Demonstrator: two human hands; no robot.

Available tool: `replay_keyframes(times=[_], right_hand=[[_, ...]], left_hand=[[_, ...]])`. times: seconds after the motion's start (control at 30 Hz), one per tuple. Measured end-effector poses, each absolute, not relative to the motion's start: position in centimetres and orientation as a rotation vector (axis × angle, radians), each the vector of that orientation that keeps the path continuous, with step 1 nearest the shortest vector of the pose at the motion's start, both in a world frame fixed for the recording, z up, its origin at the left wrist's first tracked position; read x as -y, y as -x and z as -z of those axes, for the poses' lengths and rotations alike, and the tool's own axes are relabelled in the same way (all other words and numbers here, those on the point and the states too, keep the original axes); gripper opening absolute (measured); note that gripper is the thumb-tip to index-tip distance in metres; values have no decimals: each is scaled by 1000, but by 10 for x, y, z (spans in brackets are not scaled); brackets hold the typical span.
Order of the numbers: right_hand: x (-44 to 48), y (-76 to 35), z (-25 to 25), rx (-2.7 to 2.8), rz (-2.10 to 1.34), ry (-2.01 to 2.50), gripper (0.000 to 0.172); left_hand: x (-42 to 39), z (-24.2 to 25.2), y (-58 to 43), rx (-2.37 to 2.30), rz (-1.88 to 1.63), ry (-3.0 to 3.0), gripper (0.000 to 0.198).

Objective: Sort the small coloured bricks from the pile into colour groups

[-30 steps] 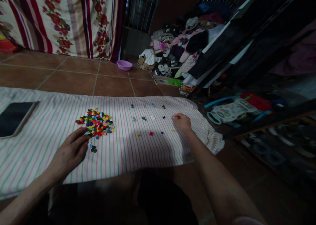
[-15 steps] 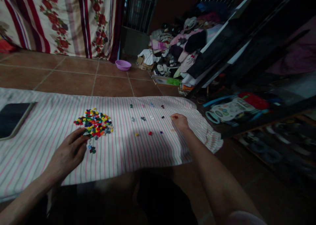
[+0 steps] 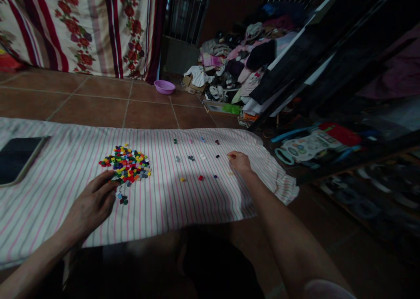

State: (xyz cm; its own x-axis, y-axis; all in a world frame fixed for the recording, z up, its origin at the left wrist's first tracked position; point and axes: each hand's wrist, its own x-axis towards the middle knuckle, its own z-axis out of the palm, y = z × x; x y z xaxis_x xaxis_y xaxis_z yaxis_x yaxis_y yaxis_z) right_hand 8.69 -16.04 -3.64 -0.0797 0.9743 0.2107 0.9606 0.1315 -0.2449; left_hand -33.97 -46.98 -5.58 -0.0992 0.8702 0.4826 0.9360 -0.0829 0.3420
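My left hand [image 3: 95, 198] rests at the near left edge of a pile of small multicoloured building bricks [image 3: 131, 163], fingers spread and loosely bent. A few grey, blue and dark green bricks [image 3: 123, 199] lie just right of its fingertips. My right hand [image 3: 239, 162] is at the right end of the laid-out bricks, thumb and finger pinched at the cloth. A tiny yellowish and reddish brick [image 3: 229, 156] shows at those fingertips, partly hidden. Left of it, small groups sit in rows, among them a black brick [image 3: 217, 156], a red brick [image 3: 201, 178] and a yellow brick [image 3: 183, 179].
A striped cloth [image 3: 164, 207] covers the low surface. A dark-screened phone or tablet [image 3: 19, 159] lies at its left. Beyond are a purple basin [image 3: 164, 87] on the tiled floor, a heap of clothes [image 3: 236, 63] and a toy panel [image 3: 305, 146] at the right.
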Motion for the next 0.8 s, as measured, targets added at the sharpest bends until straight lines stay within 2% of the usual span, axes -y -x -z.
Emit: replay_keyframes(times=[0.47,0.8], right_hand=[[162,-74,28,2144,-12,1956,30],[163,-71,24,2147,-34,1974,36]], left_hand=[[470,55,339,2014,931,2045,27],[470,53,338,2017,939,2042,28]])
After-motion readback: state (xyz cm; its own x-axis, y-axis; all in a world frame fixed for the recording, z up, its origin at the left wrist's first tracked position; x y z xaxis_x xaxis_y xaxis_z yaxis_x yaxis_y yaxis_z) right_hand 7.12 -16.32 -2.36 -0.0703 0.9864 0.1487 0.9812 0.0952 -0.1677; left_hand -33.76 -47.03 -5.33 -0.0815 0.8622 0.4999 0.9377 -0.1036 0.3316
